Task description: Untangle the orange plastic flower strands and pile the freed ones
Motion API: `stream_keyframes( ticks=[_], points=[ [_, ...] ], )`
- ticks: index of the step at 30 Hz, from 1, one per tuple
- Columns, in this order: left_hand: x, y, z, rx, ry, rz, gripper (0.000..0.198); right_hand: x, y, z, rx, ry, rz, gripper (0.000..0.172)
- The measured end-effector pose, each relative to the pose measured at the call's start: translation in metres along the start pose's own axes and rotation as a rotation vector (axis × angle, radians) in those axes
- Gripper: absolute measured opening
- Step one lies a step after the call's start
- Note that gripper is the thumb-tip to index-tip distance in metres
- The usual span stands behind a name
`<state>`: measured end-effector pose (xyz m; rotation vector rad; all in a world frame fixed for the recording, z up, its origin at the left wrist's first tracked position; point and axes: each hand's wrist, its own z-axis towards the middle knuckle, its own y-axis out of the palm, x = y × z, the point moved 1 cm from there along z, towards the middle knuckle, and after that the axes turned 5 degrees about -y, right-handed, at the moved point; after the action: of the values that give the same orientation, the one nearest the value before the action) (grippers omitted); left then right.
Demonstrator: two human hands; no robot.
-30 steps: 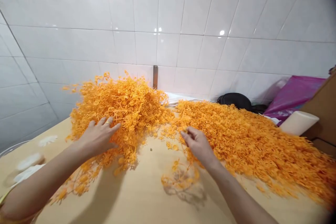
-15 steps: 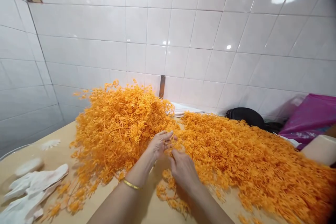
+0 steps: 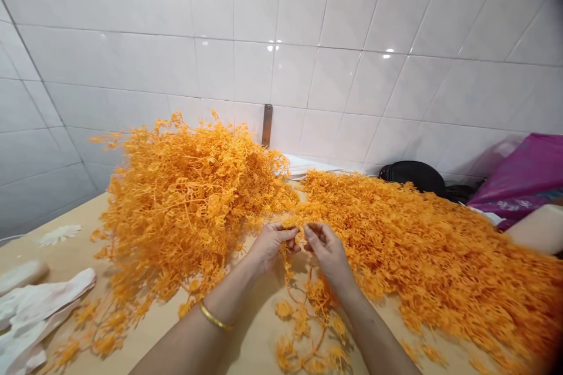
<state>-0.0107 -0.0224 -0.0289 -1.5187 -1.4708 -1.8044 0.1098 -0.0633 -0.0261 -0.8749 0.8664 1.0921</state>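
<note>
Between my hands is an orange artificial flower sprig [image 3: 314, 331], its branched stem trailing down onto the table. My left hand [image 3: 269, 247], with a gold bangle on the wrist, pinches the sprig near its upper end. Close beside it, my right hand [image 3: 326, 251] has thumb and forefinger closed at the same orange tips; the exact contact is hard to make out. A tall, tangled heap of orange sprigs [image 3: 189, 205] rises to the left of my hands. To the right spreads a lower, denser pile of orange flower pieces [image 3: 422, 252].
White gloves [image 3: 48, 310], a pale rounded object [image 3: 21, 276] and a white flower-shaped piece [image 3: 60, 235] lie at the table's left. Along the tiled wall are a metal strip [image 3: 267, 126], a black pouch [image 3: 413, 179] and a purple bag [image 3: 505, 181].
My right hand has risen and turned, its fingertips now level with my left hand's. The left fingers have closed into a pinch. The view has tilted down, and more of the hanging sprig shows.
</note>
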Motion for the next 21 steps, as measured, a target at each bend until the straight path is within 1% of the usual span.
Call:
stream_keyframes(
  ticks=[4,6,7,9,11,13,16,17,18,19,21],
  points=[
    [-0.008,0.003,-0.001,0.063,-0.006,0.033,0.018,0.003,0.001,-0.004,-0.07,-0.025,-0.141,0.025],
    [-0.011,0.003,-0.001,0.093,-0.009,0.049,0.019,0.003,0.003,-0.006,-0.059,-0.035,-0.204,0.022],
    [-0.012,0.004,-0.001,0.093,-0.017,0.053,0.02,0.002,0.003,-0.007,-0.032,-0.043,-0.224,0.021],
    [-0.014,0.006,-0.002,0.062,-0.043,0.037,0.024,0.0,0.003,-0.007,0.065,-0.055,-0.253,0.02],
    [-0.016,0.009,-0.002,0.008,-0.071,-0.003,0.025,-0.001,-0.003,-0.004,0.19,-0.049,-0.264,0.02],
    [-0.016,0.009,-0.002,-0.005,-0.092,-0.06,0.026,0.001,-0.017,0.002,0.342,0.003,-0.212,0.019],
    [-0.015,0.003,0.0,0.039,-0.119,-0.111,0.031,0.004,-0.046,0.012,0.603,0.102,-0.022,0.017],
    [-0.015,0.001,0.001,0.04,-0.13,-0.103,0.032,0.005,-0.052,0.014,0.636,0.115,0.012,0.016],
    [-0.015,0.0,0.001,0.028,-0.145,-0.082,0.033,0.005,-0.056,0.016,0.611,0.117,0.016,0.016],
    [-0.015,-0.001,0.002,0.01,-0.157,-0.054,0.033,0.004,-0.057,0.016,0.547,0.104,-0.003,0.016],
    [-0.016,0.0,0.002,-0.03,-0.179,-0.002,0.031,0.001,-0.05,0.015,0.362,0.057,-0.062,0.02]
  ],
)
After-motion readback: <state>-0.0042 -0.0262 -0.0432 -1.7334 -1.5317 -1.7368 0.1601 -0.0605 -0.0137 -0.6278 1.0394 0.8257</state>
